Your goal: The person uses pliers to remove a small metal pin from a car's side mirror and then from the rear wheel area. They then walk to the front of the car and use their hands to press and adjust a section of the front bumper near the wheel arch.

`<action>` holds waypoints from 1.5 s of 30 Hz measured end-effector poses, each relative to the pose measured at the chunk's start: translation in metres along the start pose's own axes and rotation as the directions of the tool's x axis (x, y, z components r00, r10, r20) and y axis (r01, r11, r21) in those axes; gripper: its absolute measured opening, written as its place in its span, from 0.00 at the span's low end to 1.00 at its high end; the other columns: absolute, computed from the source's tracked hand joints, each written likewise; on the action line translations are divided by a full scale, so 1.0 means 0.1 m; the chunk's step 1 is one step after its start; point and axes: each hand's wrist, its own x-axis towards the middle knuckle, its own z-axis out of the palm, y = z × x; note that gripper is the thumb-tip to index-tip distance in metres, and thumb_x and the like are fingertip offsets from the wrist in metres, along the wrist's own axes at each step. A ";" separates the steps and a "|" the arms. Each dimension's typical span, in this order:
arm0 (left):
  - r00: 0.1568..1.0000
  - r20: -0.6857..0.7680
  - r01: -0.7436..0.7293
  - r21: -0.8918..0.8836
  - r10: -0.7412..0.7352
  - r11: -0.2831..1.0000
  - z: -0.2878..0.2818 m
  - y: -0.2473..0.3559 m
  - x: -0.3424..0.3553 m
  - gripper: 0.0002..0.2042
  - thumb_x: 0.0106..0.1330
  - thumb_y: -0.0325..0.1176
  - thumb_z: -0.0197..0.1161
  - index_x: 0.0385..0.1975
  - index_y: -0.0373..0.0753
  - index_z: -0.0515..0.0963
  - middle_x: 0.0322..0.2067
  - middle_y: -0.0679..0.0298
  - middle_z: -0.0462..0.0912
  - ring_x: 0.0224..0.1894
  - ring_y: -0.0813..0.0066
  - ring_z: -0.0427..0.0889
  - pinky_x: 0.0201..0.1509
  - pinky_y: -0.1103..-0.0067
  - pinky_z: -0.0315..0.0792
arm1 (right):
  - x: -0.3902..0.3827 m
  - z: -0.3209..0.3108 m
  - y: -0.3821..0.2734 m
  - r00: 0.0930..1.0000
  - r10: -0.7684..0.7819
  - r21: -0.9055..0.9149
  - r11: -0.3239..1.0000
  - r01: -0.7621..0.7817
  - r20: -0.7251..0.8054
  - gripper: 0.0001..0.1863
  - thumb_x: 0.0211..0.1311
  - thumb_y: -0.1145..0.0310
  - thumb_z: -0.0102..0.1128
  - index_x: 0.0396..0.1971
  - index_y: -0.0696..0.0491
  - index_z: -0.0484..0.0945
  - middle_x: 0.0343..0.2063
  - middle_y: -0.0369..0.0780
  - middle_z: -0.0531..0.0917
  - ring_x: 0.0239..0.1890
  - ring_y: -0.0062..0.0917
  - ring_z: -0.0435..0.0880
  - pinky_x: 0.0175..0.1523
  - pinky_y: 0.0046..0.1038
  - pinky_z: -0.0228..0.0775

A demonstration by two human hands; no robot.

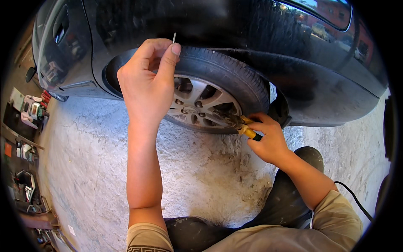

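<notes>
My left hand (147, 82) is raised in front of the car's dark side panel. Between its thumb and forefinger it pinches a short, thin metal rod (174, 36), which points upward. Lower and to the right, my right hand (269, 137) is closed around yellow-handled pliers (251, 133). Their dirty jaws point left, in front of the lower right part of the silver alloy wheel (199, 95); whether they touch it I cannot tell. Around that wheel runs a black tyre (239, 71), partly hidden by my left hand.
A dark car (138, 21) spans the top of the view. Beneath lies a rough, stained concrete floor (92, 155). Tools and assorted parts (29, 109) are heaped along the left edge. My bent knee (308, 159) and a black cable (354, 197) are at the right.
</notes>
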 end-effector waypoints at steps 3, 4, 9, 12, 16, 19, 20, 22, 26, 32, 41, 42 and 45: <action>0.999 -0.036 -0.004 -0.038 0.003 0.999 0.03 -0.04 0.01 0.07 0.69 0.30 0.68 0.35 0.32 0.83 0.28 0.63 0.87 0.32 0.80 0.85 0.40 0.83 0.77 | 0.01 0.00 0.00 1.000 0.014 -0.002 1.000 -0.014 0.010 0.17 0.44 0.73 0.64 0.39 0.57 0.87 0.49 0.48 0.83 0.50 0.46 0.83 0.55 0.37 0.75; 0.998 -0.056 -0.009 -0.053 0.006 0.999 0.04 -0.05 0.02 0.07 0.68 0.31 0.69 0.35 0.33 0.83 0.26 0.62 0.87 0.30 0.81 0.85 0.38 0.84 0.75 | 0.01 0.01 0.00 1.000 0.018 -0.004 1.000 -0.018 0.015 0.17 0.44 0.73 0.64 0.39 0.57 0.87 0.49 0.48 0.83 0.50 0.46 0.83 0.55 0.37 0.75; 1.000 -0.008 -0.026 -0.017 0.026 1.000 -0.02 -0.07 0.03 0.07 0.70 0.30 0.67 0.36 0.31 0.82 0.29 0.64 0.86 0.34 0.81 0.84 0.43 0.83 0.77 | 0.02 0.02 0.00 0.999 0.030 -0.004 1.000 -0.030 0.028 0.17 0.44 0.73 0.65 0.39 0.57 0.86 0.49 0.48 0.82 0.50 0.46 0.82 0.56 0.37 0.75; 1.000 0.021 -0.009 -0.003 0.009 1.000 -0.05 -0.06 0.03 0.08 0.71 0.30 0.67 0.37 0.30 0.82 0.30 0.65 0.85 0.36 0.81 0.83 0.45 0.83 0.77 | 0.03 0.02 -0.03 0.998 0.036 0.000 0.999 -0.036 0.046 0.17 0.44 0.73 0.65 0.39 0.57 0.86 0.49 0.48 0.82 0.51 0.46 0.82 0.56 0.36 0.74; 0.998 0.034 -0.045 0.039 0.043 0.998 -0.09 -0.05 0.05 0.07 0.70 0.30 0.68 0.37 0.32 0.83 0.29 0.67 0.85 0.35 0.82 0.83 0.43 0.84 0.76 | 0.01 0.02 -0.05 0.998 0.039 -0.009 0.999 -0.038 0.052 0.18 0.44 0.75 0.64 0.40 0.57 0.86 0.49 0.48 0.83 0.51 0.45 0.82 0.57 0.35 0.74; 0.998 0.035 -0.057 0.056 0.055 0.997 -0.09 -0.06 0.06 0.07 0.69 0.31 0.68 0.36 0.33 0.83 0.27 0.68 0.84 0.32 0.84 0.81 0.40 0.84 0.75 | 0.00 0.04 -0.01 0.996 0.053 -0.007 0.999 -0.053 0.067 0.18 0.44 0.76 0.64 0.40 0.57 0.87 0.49 0.49 0.83 0.51 0.45 0.83 0.57 0.34 0.74; 0.997 0.031 -0.069 0.067 0.067 0.995 -0.10 -0.04 0.05 0.07 0.68 0.32 0.68 0.36 0.33 0.83 0.26 0.67 0.84 0.31 0.83 0.81 0.38 0.84 0.74 | 0.00 0.05 -0.01 0.995 0.059 -0.003 0.998 -0.059 0.075 0.18 0.44 0.76 0.63 0.40 0.57 0.87 0.49 0.49 0.83 0.51 0.45 0.83 0.58 0.33 0.73; 0.995 0.026 -0.097 0.087 0.095 0.991 -0.10 0.01 0.03 0.08 0.68 0.33 0.68 0.36 0.34 0.83 0.25 0.67 0.84 0.28 0.83 0.79 0.35 0.83 0.72 | 0.00 0.06 -0.03 0.996 0.060 -0.022 0.998 -0.058 0.069 0.18 0.43 0.77 0.62 0.39 0.57 0.87 0.48 0.48 0.83 0.50 0.42 0.84 0.58 0.32 0.73; 0.988 -0.004 -0.152 0.096 0.153 0.984 -0.09 -0.15 0.04 0.07 0.67 0.33 0.67 0.35 0.35 0.83 0.23 0.64 0.83 0.25 0.79 0.77 0.31 0.80 0.69 | 0.00 0.11 -0.04 0.997 0.051 -0.045 0.998 -0.048 0.062 0.19 0.41 0.78 0.60 0.37 0.54 0.89 0.46 0.46 0.83 0.49 0.37 0.84 0.57 0.29 0.72; 0.973 -0.053 -0.224 0.057 0.227 0.973 -0.05 -0.21 0.06 0.06 0.66 0.32 0.67 0.34 0.35 0.82 0.21 0.60 0.82 0.21 0.73 0.76 0.28 0.78 0.68 | 0.00 0.16 0.01 0.996 0.064 -0.068 0.996 -0.059 0.064 0.19 0.41 0.77 0.60 0.37 0.54 0.89 0.47 0.46 0.83 0.49 0.37 0.84 0.58 0.30 0.72; 0.960 -0.071 -0.268 0.046 0.271 0.962 0.01 -0.23 0.02 0.06 0.65 0.31 0.67 0.33 0.35 0.82 0.19 0.56 0.77 0.20 0.67 0.75 0.27 0.74 0.67 | 0.00 0.19 0.03 0.993 0.084 -0.084 0.994 -0.077 0.086 0.19 0.42 0.77 0.61 0.38 0.54 0.90 0.47 0.45 0.83 0.50 0.35 0.84 0.59 0.29 0.72; 0.960 -0.067 -0.269 0.053 0.272 0.962 0.01 -0.22 0.01 0.06 0.65 0.31 0.67 0.33 0.35 0.82 0.19 0.56 0.77 0.20 0.66 0.75 0.27 0.74 0.67 | -0.01 0.20 0.03 0.993 0.083 -0.084 0.994 -0.075 0.089 0.19 0.42 0.77 0.61 0.39 0.54 0.90 0.48 0.45 0.83 0.50 0.36 0.84 0.59 0.29 0.72; 0.956 -0.080 -0.278 0.058 0.282 0.959 0.02 -0.23 0.02 0.06 0.64 0.30 0.67 0.33 0.35 0.82 0.19 0.56 0.77 0.20 0.66 0.75 0.27 0.74 0.67 | -0.01 0.20 0.05 0.992 0.082 -0.078 0.994 -0.074 0.097 0.20 0.43 0.77 0.61 0.39 0.54 0.89 0.48 0.45 0.83 0.51 0.36 0.84 0.59 0.29 0.72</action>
